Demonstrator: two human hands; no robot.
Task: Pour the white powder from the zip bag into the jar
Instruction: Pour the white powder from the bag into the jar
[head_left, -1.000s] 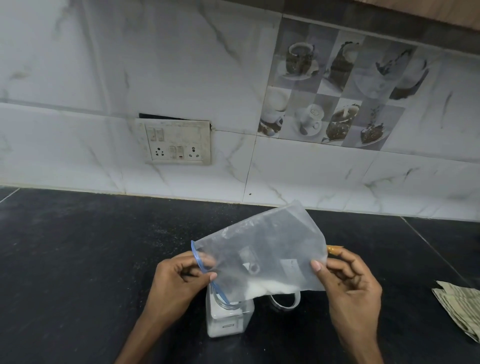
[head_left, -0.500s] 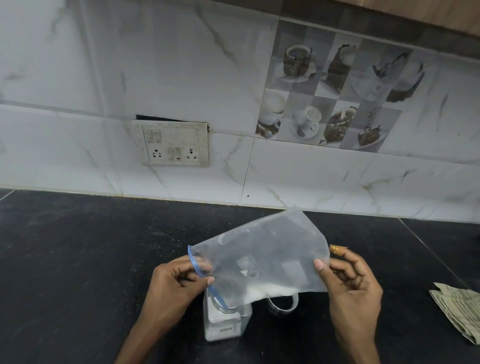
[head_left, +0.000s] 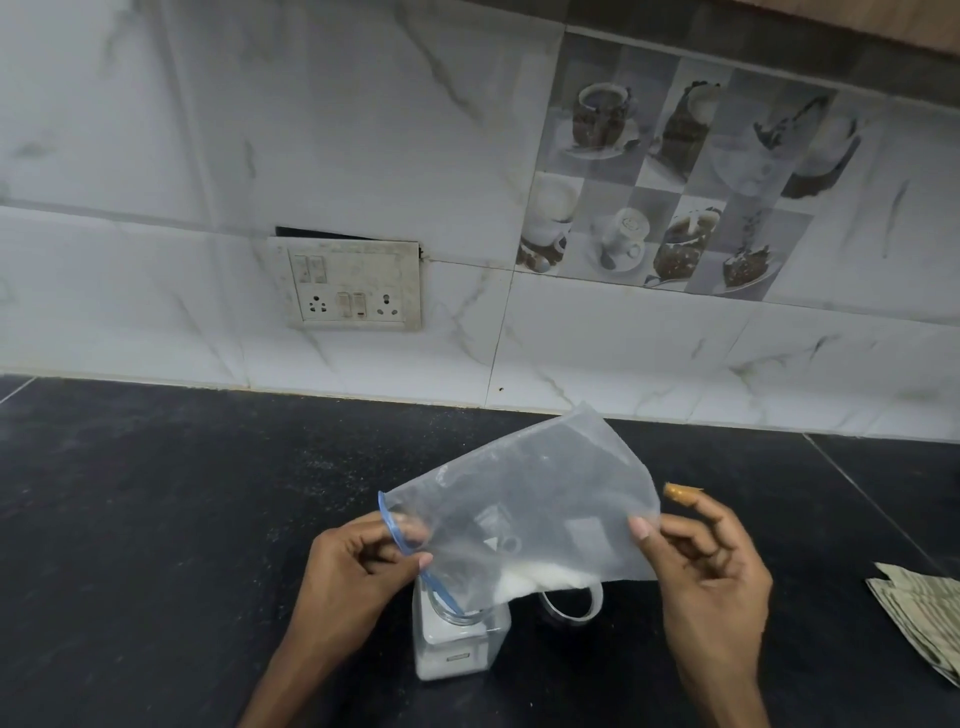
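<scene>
Left hand (head_left: 358, 566) pinches zip bag (head_left: 530, 499) mouth, low middle of frame, just above jar (head_left: 457, 649). Right hand (head_left: 711, 577) pinches other bag edge. White powder (head_left: 540, 577) sits in bag's low fold. Best: lift right side slowly, hold mouth over jar.

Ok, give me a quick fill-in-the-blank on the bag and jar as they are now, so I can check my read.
1. The left hand pinches the zip bag at its ____ zip edge.
2. The bag's mouth dips into the jar, which stands on the ____ counter.
3. The white powder in the bag lies along its ____ edge, near the right hand.
Missing words: blue; black; lower.
</scene>
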